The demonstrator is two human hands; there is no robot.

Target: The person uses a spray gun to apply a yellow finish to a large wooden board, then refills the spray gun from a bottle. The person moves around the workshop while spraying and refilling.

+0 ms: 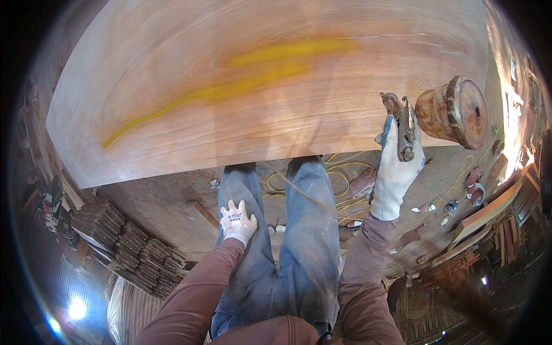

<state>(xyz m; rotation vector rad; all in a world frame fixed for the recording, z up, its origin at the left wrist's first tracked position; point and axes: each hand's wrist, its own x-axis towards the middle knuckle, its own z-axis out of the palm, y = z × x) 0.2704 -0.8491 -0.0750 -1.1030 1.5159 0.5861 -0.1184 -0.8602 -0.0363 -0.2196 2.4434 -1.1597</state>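
Note:
In my right hand (401, 146), gloved in white and blue, is a paint spray gun (407, 129) with a round, stained cup (451, 112) on its right side. The gun is over the near right part of a large wooden panel (172, 138). Streaks of yellow paint (253, 80) run across the panel's surface, thin at the left and broader toward the middle. My left hand (237, 222), in a white glove, rests on my left thigh with its fingers spread and holds nothing.
A thin hose (302, 192) passes in front of my legs. Coiled yellow cord (342, 187) and scattered litter lie on the floor beyond my knees. Stacked dark boards (129, 247) stand at the left, and timber planks (489, 210) lean at the right.

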